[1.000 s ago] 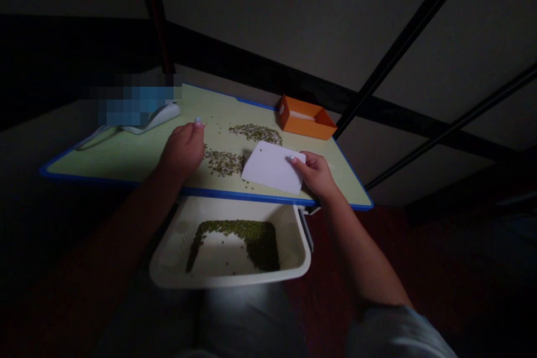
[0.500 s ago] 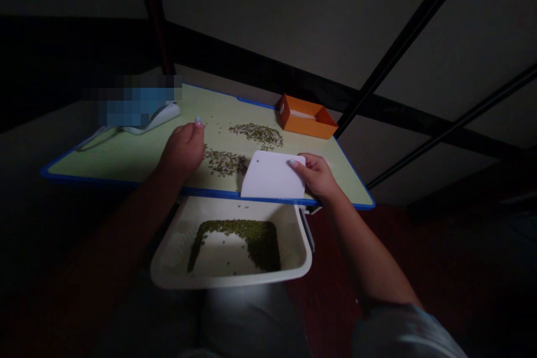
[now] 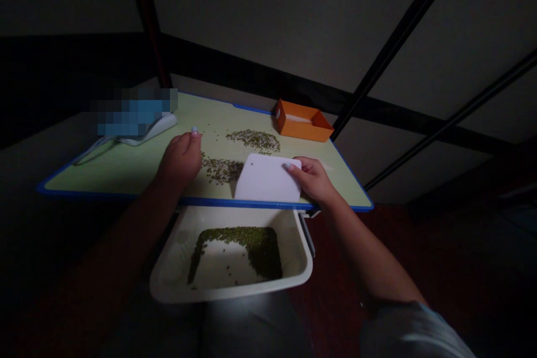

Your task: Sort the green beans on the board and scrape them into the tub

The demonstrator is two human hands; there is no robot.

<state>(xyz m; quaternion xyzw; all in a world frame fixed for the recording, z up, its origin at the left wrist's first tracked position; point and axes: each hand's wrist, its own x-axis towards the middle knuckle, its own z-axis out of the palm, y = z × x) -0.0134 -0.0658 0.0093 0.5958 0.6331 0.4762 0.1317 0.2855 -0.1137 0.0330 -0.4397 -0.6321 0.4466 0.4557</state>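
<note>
Between the thumb and fingers of my right hand [image 3: 314, 178] is a white plastic scraper [image 3: 268, 180], a flat piece with a small hole near one corner. It stands tilted on the tabletop close to the front edge. Small green beans [image 3: 222, 170] lie scattered just left of it, and a second patch of beans [image 3: 257, 140] spreads farther back. My left hand [image 3: 181, 158] is closed at the left of the beans, thumb pressed to the fingers; whatever it pinches is hidden. Below the table edge, a cream plastic basin [image 3: 168, 268] holds many more beans along its back and right side.
The pale green table [image 3: 121, 170] has a blue rim. An orange open box [image 3: 304, 123] stands at its back right. At the left lies a white curved object [image 3: 146, 131] with a cord, partly covered by a blurred blue patch. A panelled wall [image 3: 260, 22] rises behind.
My right hand has drawn the scraper toward the front edge and tipped it more upright. A few beans have dropped toward the basin. My left hand keeps its place; the view shifts slightly.
</note>
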